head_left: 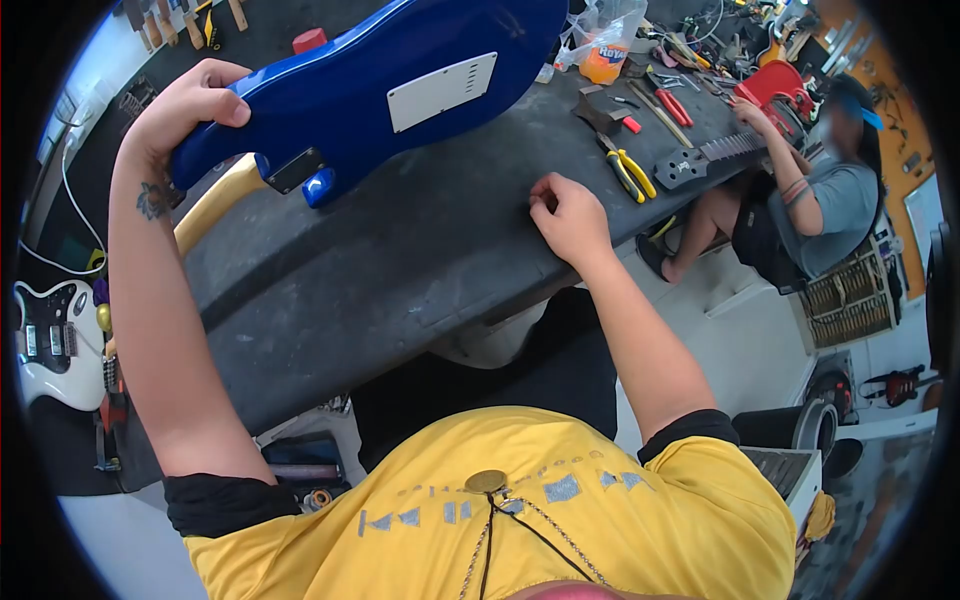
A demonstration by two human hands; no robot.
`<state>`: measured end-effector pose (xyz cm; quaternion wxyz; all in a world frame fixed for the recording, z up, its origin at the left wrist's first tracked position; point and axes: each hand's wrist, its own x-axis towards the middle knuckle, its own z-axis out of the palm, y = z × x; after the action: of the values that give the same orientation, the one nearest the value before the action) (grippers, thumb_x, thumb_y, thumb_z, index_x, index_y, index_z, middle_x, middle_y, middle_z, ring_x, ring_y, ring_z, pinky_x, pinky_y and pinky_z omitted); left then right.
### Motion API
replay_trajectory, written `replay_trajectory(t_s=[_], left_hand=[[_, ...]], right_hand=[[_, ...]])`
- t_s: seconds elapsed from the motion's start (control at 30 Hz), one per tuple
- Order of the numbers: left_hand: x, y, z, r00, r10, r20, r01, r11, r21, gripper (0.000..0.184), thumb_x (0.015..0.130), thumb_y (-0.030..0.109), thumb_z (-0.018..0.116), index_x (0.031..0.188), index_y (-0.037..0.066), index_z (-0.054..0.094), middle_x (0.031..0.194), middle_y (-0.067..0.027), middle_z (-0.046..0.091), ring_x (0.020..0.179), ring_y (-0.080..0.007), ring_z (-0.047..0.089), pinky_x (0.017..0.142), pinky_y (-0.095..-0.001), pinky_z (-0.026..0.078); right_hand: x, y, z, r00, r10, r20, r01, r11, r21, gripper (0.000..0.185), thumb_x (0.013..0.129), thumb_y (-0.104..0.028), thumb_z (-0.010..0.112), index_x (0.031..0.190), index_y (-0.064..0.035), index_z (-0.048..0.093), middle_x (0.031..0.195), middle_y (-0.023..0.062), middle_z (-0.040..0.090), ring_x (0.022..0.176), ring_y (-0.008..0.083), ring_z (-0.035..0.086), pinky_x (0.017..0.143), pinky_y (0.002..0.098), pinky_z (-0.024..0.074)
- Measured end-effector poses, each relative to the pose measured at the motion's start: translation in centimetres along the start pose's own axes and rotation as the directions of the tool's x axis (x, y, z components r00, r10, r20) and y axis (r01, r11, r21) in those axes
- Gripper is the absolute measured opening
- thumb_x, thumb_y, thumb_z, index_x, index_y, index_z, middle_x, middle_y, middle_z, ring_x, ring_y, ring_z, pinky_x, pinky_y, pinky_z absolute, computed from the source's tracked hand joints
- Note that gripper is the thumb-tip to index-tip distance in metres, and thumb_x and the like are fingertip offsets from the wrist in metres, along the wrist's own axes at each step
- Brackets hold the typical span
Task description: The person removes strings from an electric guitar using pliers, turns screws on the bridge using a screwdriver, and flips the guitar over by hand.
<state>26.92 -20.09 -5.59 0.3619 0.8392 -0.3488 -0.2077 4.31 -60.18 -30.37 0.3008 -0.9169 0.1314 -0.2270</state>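
Observation:
My left hand [205, 105] is closed round the horn of a blue electric guitar [345, 110], whose back faces me. A white cover plate [442, 92] with slots is set in the back of its body. The dark metal neck plate [294, 170] sits where the pale wooden neck [218, 200] joins and runs down to the left. Over the front edge of the bench, apart from the guitar, my right hand [570, 218] has its fingers curled together. Whatever may be between those fingertips is hidden.
On the dark workbench [400, 250], yellow-handled pliers [630, 175], red-handled pliers [673, 105] and a guitar neck [705, 160] lie to the right. An orange drink bottle [602, 62] stands behind. A co-worker [830, 190] sits at right beside a red guitar body [772, 85]. A white guitar [58, 340] is at left.

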Motion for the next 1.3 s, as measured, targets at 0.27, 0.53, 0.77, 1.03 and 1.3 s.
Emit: replay_trajectory(t_s=[0.27,0.53,0.77,1.03,1.3], left_hand=[[-8.5,6.0,12.9,0.981,0.076,-0.176,0.000,0.917,0.398,0.066,0.060,0.027,0.088,0.117,-0.006,0.079,0.098,-0.0163,0.078,0.089,-0.0254,0.075,0.079,-0.0369,0.060],[-12.7,-0.4,26.0,0.903,0.304,-0.305,-0.062,0.792,0.607,0.073,0.063,0.025,0.093,0.131,0.009,0.074,0.123,-0.0133,0.071,0.092,-0.0320,0.076,0.077,-0.0422,0.063],[-12.8,-2.3,28.3,0.917,0.282,-0.280,-0.055,0.788,0.614,0.070,0.067,0.022,0.094,0.132,0.008,0.072,0.127,-0.0176,0.066,0.091,-0.0315,0.076,0.073,-0.0400,0.062],[-13.2,-2.5,27.5,0.918,0.289,-0.272,-0.085,0.813,0.576,0.072,0.068,0.020,0.095,0.135,0.010,0.071,0.127,-0.0173,0.066,0.101,-0.0342,0.076,0.078,-0.0422,0.063],[-12.6,-0.6,25.9,0.965,0.192,-0.180,-0.072,0.850,0.521,0.071,0.073,0.027,0.095,0.136,0.007,0.068,0.124,-0.0173,0.065,0.101,-0.0372,0.074,0.079,-0.0449,0.063]], right_hand=[[0.7,6.3,0.0,0.859,0.368,-0.356,0.098,0.564,0.820,0.023,0.109,-0.016,0.061,0.128,-0.0035,0.061,0.100,0.0042,0.065,0.088,0.0126,0.063,0.083,0.0286,0.0540],[0.7,10.0,-3.1,0.953,0.300,0.039,-0.084,0.136,0.987,0.036,0.112,-0.029,0.054,0.134,-0.0017,0.064,0.125,0.0137,0.072,0.113,0.0245,0.071,0.104,0.0404,0.0577],[0.8,11.0,-2.5,0.967,0.223,-0.127,0.050,0.320,0.946,0.032,0.110,-0.012,0.047,0.132,0.0065,0.059,0.133,0.0224,0.068,0.125,0.0289,0.066,0.111,0.0438,0.0549],[-0.5,10.3,-2.6,0.958,0.169,-0.230,0.066,0.653,0.754,0.028,0.105,-0.003,0.050,0.128,0.0066,0.064,0.130,0.0191,0.072,0.120,0.0243,0.070,0.112,0.0387,0.0533],[-1.5,8.8,-2.9,0.968,0.140,-0.206,0.037,0.737,0.675,0.025,0.104,-0.002,0.054,0.125,0.0033,0.066,0.126,0.0127,0.071,0.122,0.0201,0.066,0.114,0.0359,0.0476]])
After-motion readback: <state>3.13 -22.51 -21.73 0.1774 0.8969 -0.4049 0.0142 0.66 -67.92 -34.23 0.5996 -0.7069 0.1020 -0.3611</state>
